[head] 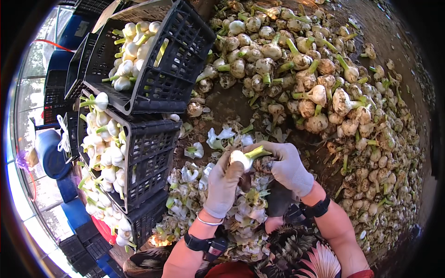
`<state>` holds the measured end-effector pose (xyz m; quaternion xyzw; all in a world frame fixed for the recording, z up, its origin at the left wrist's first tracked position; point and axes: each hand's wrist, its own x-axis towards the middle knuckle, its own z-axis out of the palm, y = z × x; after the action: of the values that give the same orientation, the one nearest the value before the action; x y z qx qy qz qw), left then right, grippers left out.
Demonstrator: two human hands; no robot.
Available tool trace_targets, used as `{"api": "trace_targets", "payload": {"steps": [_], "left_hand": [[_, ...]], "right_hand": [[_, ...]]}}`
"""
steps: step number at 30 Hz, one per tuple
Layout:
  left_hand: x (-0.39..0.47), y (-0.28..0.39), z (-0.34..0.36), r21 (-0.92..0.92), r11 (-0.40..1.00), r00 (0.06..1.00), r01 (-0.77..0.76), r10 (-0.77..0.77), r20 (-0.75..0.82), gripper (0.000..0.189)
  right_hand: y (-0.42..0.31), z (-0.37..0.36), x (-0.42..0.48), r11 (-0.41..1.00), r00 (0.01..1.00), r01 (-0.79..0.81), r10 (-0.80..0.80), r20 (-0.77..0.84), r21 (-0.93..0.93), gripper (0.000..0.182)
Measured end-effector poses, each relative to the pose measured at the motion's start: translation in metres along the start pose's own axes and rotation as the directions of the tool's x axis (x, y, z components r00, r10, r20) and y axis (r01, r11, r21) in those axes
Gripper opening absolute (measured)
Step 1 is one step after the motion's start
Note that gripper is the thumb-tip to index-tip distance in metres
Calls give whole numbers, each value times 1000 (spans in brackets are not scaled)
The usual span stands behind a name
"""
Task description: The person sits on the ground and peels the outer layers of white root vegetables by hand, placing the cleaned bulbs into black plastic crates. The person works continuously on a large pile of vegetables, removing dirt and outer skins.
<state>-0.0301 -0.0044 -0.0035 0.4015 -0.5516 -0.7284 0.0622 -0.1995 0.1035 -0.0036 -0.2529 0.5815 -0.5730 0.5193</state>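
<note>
In front of me, both hands wear pale knit work gloves with soiled fingertips. My left hand (222, 184) grips a clean white garlic bulb (240, 159), its thumb pressed on the bulb's near side. The cut green stem (259, 152) points right, to where my right hand (290, 168) has its fingers closed around the stem end. Brown matter shows below the stem; whether it is soiled skin or glove fingertip is unclear. Under my hands lies a heap of peeled garlic skins (189, 205), with loose white peelings (220, 137) just beyond.
A large pile of soil-covered garlic bulbs (306, 69) spreads ahead and to the right. On the left, a tilted black plastic crate (170, 59) and another crate (153, 156) hold clean garlic (111, 156). A blue barrel (52, 153) stands farther left.
</note>
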Motion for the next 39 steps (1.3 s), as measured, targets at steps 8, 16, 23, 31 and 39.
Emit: {"api": "trace_targets", "payload": {"steps": [8, 16, 23, 31, 39], "left_hand": [[-2, 3, -1, -367, 911, 955, 185, -79, 287, 65], [5, 13, 23, -112, 992, 998, -61, 60, -13, 49], [10, 23, 10, -717, 697, 986, -37, 142, 87, 18], [13, 13, 16, -524, 843, 990, 120, -140, 2, 31], [-32, 21, 9, 188, 966, 976, -179, 151, 156, 27]], "right_hand": [[21, -10, -3, 994, 982, 106, -110, -151, -30, 45], [21, -1, -13, 957, 968, -74, 136, -210, 280, 33], [41, -6, -11, 744, 886, -59, 346, -309, 665, 16], [33, -1, -17, 877, 977, -48, 140, -159, 478, 24], [58, -15, -10, 665, 908, -90, 360, -214, 741, 22]]}}
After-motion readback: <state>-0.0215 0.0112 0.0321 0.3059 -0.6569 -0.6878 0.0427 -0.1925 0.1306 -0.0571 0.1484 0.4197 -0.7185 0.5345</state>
